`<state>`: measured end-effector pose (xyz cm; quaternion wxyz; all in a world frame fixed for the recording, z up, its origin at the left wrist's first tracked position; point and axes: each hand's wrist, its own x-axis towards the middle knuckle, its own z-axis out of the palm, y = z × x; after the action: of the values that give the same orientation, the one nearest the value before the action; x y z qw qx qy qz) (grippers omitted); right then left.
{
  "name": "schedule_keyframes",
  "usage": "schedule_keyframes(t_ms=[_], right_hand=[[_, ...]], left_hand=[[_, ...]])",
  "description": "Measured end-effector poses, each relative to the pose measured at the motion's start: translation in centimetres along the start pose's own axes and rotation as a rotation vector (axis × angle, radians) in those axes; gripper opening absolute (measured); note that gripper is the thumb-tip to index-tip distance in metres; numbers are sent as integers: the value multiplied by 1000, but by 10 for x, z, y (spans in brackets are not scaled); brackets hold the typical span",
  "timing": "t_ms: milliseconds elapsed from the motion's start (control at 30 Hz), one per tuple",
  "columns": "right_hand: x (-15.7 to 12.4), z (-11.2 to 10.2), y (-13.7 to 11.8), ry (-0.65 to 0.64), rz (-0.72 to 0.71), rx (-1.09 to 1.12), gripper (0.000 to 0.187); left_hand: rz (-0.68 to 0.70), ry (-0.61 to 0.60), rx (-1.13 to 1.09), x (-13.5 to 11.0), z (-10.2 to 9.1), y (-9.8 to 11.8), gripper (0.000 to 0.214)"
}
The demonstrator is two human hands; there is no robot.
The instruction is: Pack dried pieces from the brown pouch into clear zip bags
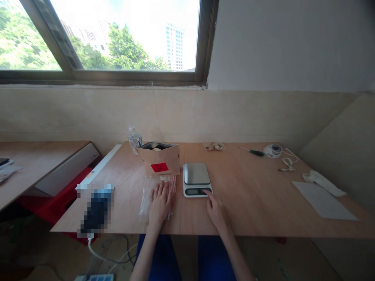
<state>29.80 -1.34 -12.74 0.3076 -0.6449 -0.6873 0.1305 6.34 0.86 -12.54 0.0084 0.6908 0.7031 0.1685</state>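
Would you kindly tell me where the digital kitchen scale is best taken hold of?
Grip the digital kitchen scale by its two long side edges, coming from above and the near side, where the right hand is. Its flat, narrow body should span easily, and those edges keep the grip off the steel platform and display.

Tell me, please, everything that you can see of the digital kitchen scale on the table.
The digital kitchen scale has a white body, a rounded-corner platform of brushed-looking metal on top, and a dark display panel along its front edge. It sits flat on the wooden table, and the right hand touches its front right corner.
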Motion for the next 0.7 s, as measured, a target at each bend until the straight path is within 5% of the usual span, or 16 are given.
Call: schedule_keyframes(t_ms=[300,700], right_hand=[[1,-5,-16,-83,31,-284,43],[11,2,9,13,1,255,39]], left_hand=[[-2,26,20,0,3,-1,48],[23,42,55,0,6,-4,47]])
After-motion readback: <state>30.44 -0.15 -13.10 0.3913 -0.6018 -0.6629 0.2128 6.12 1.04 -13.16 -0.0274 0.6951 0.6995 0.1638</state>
